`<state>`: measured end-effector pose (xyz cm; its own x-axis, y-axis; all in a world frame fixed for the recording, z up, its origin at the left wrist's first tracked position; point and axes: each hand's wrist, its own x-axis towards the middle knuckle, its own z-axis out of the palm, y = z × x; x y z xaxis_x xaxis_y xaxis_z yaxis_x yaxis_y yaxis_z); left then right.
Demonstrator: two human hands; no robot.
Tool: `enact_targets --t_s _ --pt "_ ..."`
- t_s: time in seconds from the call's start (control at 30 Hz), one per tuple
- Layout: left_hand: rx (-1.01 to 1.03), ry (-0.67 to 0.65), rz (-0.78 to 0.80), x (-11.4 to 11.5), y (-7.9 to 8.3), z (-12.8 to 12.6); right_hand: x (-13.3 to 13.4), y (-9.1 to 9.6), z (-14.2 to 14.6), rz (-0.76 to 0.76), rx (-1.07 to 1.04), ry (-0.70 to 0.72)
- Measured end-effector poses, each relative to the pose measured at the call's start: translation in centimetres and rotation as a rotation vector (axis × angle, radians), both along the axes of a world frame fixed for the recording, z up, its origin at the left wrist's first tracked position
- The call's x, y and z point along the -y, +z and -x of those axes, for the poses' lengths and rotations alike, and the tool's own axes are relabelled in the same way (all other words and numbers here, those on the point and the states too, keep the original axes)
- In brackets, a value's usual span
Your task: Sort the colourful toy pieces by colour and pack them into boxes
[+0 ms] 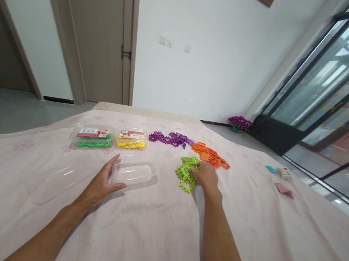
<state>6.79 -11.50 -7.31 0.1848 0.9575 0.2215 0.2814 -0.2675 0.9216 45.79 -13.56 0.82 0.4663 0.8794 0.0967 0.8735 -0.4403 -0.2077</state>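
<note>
My left hand (103,183) grips the left end of a clear plastic box (135,174), thumb at the near side and fingers at the far side. No pieces show inside this box. My right hand (207,177) reaches onto a pile of lime green plastic interlocking pieces (185,171), its fingers bent and closed on pieces at the pile's right side; the fingertips are partly hidden. Just beyond lies a heap of orange pieces (211,156). Purple pieces (170,138) are spread farther back, left of the orange ones.
Two lidded clear boxes stand at the back left, one with green pieces (93,143), one with yellow pieces (131,143). A clear lid (60,180) lies left of my arm. At right on the pink cloth (157,236) are a blue item (271,169), a whitish block (284,173) and a pink scrap (284,190).
</note>
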Motion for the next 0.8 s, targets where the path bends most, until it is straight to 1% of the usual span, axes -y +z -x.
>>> enact_targets --t_s 0.17,0.37,0.43,0.47,0.57,0.63,0.67,0.73,0.8 --pt "-0.028 0.014 -0.043 -0.1 -0.1 0.0 -0.3 0.0 -0.2 -0.114 -0.116 0.029" --pt "-0.061 -0.010 -0.145 -0.4 0.5 0.1 -1.1 -0.1 -0.3 -0.347 -0.348 0.075" --pt "-0.052 -0.028 -0.163 -0.6 0.7 0.0 -1.5 0.0 0.1 -0.434 -0.460 0.094" --pt "-0.054 -0.030 -0.172 -0.6 0.8 -0.1 -1.7 0.2 0.5 -0.469 -0.552 0.109" --pt "-0.071 -0.010 -0.187 -0.8 0.9 -0.3 -2.3 0.7 2.9 -0.494 -0.955 0.178" --pt "-0.089 0.001 -0.188 -0.8 1.0 -0.4 -2.6 1.0 5.5 -0.453 -1.195 0.229" --pt "-0.097 0.004 -0.185 -0.8 1.0 -0.4 -2.8 1.1 7.0 -0.425 -1.279 0.252" --pt "-0.108 0.003 -0.176 -0.8 1.0 -0.5 -3.2 1.1 9.9 -0.358 -1.371 0.303" --pt "-0.112 0.003 -0.162 -0.9 1.1 -0.5 -3.8 0.6 12.5 -0.279 -1.360 0.366"
